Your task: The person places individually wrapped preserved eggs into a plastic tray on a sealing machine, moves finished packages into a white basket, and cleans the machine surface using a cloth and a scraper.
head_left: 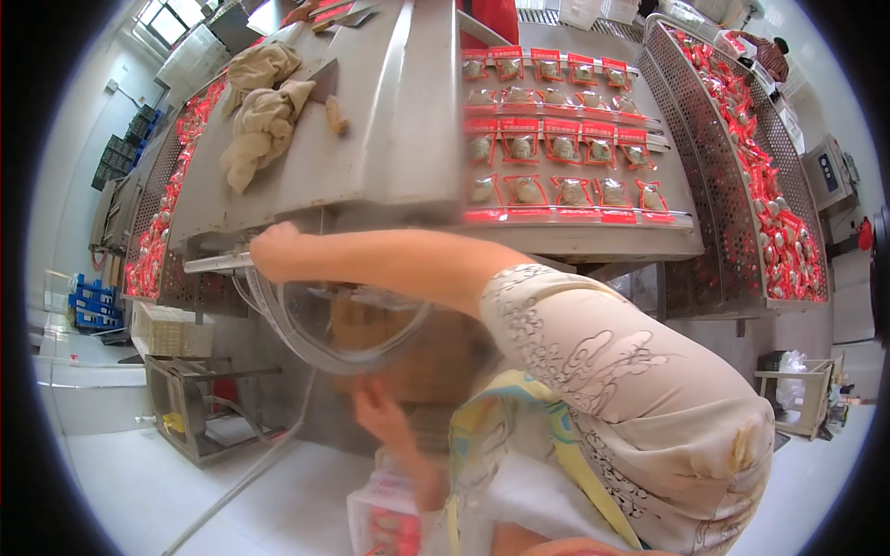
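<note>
My right arm, in a pale patterned sleeve, reaches across to the left, and my right hand [276, 253] is closed at the worktable's front edge. It is next to a metal bar [218, 264]; what its fingers hold is hidden. Below that bar hangs a looped pale hose [357, 357]. My left hand [378, 408] is lower down, in front of a brown cardboard box [366, 324], and smeared by motion. Under the left forearm is a white container [371, 496] with red packets. A patterned apron [501, 398] with yellow edging covers my front.
On the steel worktable [389, 120] lie crumpled cloths [260, 130], a wide-bladed knife [324, 82] and a small handle-like piece [336, 117]. Rows of red-edged food packets [561, 144] stand right of it. Perforated bins [769, 213] of packets flank both sides. A metal stool frame [199, 408] stands left.
</note>
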`<state>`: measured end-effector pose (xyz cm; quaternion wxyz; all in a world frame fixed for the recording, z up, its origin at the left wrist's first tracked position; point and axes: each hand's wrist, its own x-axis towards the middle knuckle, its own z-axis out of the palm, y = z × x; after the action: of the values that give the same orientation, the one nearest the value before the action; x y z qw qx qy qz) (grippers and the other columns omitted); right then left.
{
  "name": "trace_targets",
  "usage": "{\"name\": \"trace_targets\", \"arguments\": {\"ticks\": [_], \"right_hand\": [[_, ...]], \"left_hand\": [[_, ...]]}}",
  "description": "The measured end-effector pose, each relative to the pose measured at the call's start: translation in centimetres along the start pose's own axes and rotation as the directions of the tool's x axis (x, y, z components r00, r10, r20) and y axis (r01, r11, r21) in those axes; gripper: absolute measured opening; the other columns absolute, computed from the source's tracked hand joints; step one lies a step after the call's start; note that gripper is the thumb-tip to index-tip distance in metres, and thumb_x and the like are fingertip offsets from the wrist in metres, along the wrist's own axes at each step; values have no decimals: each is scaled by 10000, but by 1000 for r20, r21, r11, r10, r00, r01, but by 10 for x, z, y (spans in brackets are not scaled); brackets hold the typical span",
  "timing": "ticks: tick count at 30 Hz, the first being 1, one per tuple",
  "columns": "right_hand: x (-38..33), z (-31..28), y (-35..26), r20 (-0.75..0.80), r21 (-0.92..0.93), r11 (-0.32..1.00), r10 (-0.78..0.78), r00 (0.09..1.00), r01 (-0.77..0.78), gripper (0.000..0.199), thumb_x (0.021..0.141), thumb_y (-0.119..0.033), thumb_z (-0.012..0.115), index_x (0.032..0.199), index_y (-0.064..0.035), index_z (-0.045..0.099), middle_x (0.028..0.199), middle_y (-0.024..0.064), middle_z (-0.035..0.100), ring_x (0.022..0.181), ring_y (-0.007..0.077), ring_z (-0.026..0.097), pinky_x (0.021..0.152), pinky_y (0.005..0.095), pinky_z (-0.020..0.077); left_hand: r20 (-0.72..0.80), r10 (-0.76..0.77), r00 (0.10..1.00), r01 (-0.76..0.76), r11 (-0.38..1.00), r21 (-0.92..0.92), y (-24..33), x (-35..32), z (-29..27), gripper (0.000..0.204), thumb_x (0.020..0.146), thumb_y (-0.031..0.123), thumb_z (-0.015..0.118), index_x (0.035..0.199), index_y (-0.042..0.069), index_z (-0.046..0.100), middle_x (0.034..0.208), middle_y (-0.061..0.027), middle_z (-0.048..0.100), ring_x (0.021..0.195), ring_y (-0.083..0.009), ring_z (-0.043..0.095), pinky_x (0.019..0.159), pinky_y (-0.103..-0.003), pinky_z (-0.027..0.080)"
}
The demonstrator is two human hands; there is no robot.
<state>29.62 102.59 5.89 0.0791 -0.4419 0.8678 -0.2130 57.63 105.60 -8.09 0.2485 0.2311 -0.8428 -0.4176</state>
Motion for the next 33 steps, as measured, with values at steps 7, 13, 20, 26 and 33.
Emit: {"name": "trace_targets", "arguments": {"ticks": [7, 13, 20, 26, 33], "right_hand": [[-133, -126, 23, -21, -67, 998, 13, 1000, -14, 221, 673, -158, 654, 855, -33, 667, 813, 148, 659, 794, 297, 646, 660, 378, 513], [-246, -178, 48, -46, -32, 998, 49, 998, -50, 271, 696, -212, 677, 831, 14, 614, 847, 207, 633, 842, 364, 618, 692, 426, 496], [-370, -176, 99, -64, -141, 932, 327, 943, -333, 299, 749, -264, 678, 882, -42, 529, 797, 190, 603, 771, 398, 573, 664, 476, 440], [-454, -138, 148, -103, -101, 853, 503, 858, -512, 292, 706, -264, 711, 852, -72, 548, 719, 166, 596, 754, 385, 570, 629, 453, 426], [-505, -81, 206, -14, -1, 790, 613, 790, -613, 358, 637, -271, 770, 863, -68, 582, 731, 150, 618, 747, 348, 597, 649, 415, 448]], "left_hand": [[-302, 331, 894, -379, 919, -113, 90, 88, -19, 303, 928, 132, 526, 1194, -14, 522, 1030, -113, 623, 891, -162, 603, 756, -287, 497], [-83, 806, 586, -699, 555, 451, 199, 138, 5, 461, 827, 147, 607, 1243, 6, 465, 1297, -170, 453, 1215, -339, 411, 1023, -421, 286], [121, 909, 398, -906, 370, 204, 255, 121, 81, 304, 571, 41, 689, 850, 92, 579, 837, -55, 592, 815, -257, 553, 720, -367, 436], [460, 837, 296, -937, 347, -28, 245, 75, 164, 188, 503, 179, 659, 567, 102, 500, 580, -57, 508, 554, -264, 565, 467, -387, 424], [532, 784, 319, -904, 420, -77, 205, 14, 237, 127, 554, 170, 617, 551, 112, 504, 585, -57, 533, 560, -261, 586, 476, -380, 446]]}}
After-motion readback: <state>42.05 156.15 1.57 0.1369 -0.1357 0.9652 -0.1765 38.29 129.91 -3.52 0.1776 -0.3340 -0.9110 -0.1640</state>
